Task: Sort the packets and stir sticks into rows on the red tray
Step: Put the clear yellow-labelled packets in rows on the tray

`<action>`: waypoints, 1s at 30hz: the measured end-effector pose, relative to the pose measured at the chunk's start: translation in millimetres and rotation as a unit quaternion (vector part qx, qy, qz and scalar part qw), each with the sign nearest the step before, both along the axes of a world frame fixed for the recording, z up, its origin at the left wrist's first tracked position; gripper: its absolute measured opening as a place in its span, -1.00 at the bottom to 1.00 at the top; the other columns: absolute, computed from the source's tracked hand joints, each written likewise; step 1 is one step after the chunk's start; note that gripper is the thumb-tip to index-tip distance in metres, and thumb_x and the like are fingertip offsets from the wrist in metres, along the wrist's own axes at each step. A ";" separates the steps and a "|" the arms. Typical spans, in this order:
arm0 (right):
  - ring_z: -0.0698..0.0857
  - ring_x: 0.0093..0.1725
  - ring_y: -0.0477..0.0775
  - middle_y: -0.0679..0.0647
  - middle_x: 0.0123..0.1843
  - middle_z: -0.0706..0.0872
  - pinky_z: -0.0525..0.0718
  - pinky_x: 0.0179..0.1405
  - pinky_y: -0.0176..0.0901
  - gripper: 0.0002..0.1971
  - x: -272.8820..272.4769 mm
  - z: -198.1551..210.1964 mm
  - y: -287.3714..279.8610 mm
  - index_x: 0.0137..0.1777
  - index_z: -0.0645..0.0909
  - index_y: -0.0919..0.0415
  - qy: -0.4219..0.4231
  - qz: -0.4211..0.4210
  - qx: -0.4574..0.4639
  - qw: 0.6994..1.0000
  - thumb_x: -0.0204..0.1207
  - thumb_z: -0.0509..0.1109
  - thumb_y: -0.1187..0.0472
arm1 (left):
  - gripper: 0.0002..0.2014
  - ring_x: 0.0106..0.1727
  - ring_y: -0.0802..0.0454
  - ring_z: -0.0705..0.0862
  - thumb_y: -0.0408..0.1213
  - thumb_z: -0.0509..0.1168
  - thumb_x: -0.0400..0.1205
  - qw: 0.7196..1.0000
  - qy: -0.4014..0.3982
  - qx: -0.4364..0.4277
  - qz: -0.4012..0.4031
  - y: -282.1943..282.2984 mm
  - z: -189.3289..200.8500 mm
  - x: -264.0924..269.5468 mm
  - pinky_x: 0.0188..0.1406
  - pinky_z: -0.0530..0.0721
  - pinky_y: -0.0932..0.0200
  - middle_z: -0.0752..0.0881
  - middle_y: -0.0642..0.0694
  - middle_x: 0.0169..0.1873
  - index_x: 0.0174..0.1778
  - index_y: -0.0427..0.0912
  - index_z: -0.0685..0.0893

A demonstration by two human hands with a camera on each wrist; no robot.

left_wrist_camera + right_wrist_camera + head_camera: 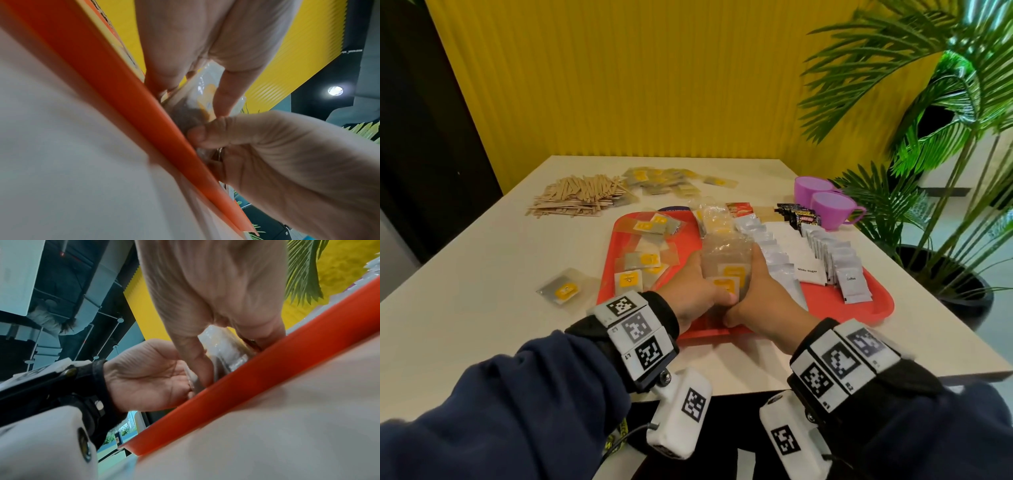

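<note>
- The left hand (pixel 690 291) and the right hand (pixel 760 294) press in from either side on a stack of clear tea-bag packets (pixel 726 270) with yellow labels; the thumbs meet at its near edge and the fingers (pixel 223 97) curl round the sides — both hands are grasping the stack, not released.
- The stack stands in the middle of the red tray (pixel 873 310), between loose packets of the same kind (pixel 643 260) on the left and a row of white sachets (pixel 774 253) just to its right.
- Further right lie a white sugar packet (pixel 806 265) and a row of coffee sachets (pixel 835 263), already lined up.
- Handling, as I judge it: the packets look light, thin and glossy, so they will likely slide over one another and fan out. Best held by squeezing the two side edges with a thumb across the front — not from the top alone.
- The stir sticks (pixel 578 197) lie in a heap on the worktop (pixel 482 291), well apart from the tray; one packet (pixel 566 287) lies just off its left rim.
</note>
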State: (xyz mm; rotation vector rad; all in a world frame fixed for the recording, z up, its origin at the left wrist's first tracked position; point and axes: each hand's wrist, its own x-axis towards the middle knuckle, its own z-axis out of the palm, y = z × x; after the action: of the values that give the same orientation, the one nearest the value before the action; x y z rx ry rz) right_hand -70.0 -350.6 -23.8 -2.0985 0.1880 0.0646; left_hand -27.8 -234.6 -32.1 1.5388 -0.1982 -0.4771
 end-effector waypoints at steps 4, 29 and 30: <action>0.64 -0.04 0.10 0.23 0.29 0.56 0.53 -0.43 -0.31 0.25 1.2 -4.2 -2.6 0.56 -0.55 -0.04 0.019 -0.001 -0.039 0.999 0.29 0.45 0.50 | -0.16 0.23 -0.21 0.62 -0.81 0.29 0.38 0.999 -0.001 -0.036 0.010 -0.2 -0.6 -1.2 0.10 0.65 -0.03 0.60 -0.22 0.22 0.47 -0.03 0.22; 0.64 -0.14 -0.03 -0.02 0.00 0.61 0.58 -0.37 -0.23 0.05 9.8 -9.9 -4.3 0.62 -0.01 -0.02 -0.060 0.005 0.055 0.997 0.23 0.40 0.64 | -0.13 0.14 -0.11 0.66 -0.69 0.30 0.15 0.998 -0.054 0.000 -0.009 -4.2 5.1 7.1 -0.09 0.70 0.06 0.67 -0.18 0.13 0.43 -0.14 0.38; 0.64 -0.17 -0.02 -0.01 0.00 0.62 0.58 -0.40 -0.22 0.10 8.4 -10.7 -5.4 0.63 -0.05 -0.04 -0.049 0.007 0.061 0.997 0.22 0.39 0.66 | -0.08 0.17 -0.15 0.66 -0.63 0.32 0.08 0.999 -0.047 0.004 -0.011 -2.4 3.2 6.7 -0.03 0.71 -0.01 0.66 -0.21 0.16 0.44 -0.13 0.37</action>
State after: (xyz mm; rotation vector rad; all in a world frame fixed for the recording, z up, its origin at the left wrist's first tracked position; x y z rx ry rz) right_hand -61.7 -355.9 -34.6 -1.9764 0.1070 -0.0173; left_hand -21.1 -237.0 -28.9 1.5691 -0.2860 -0.4242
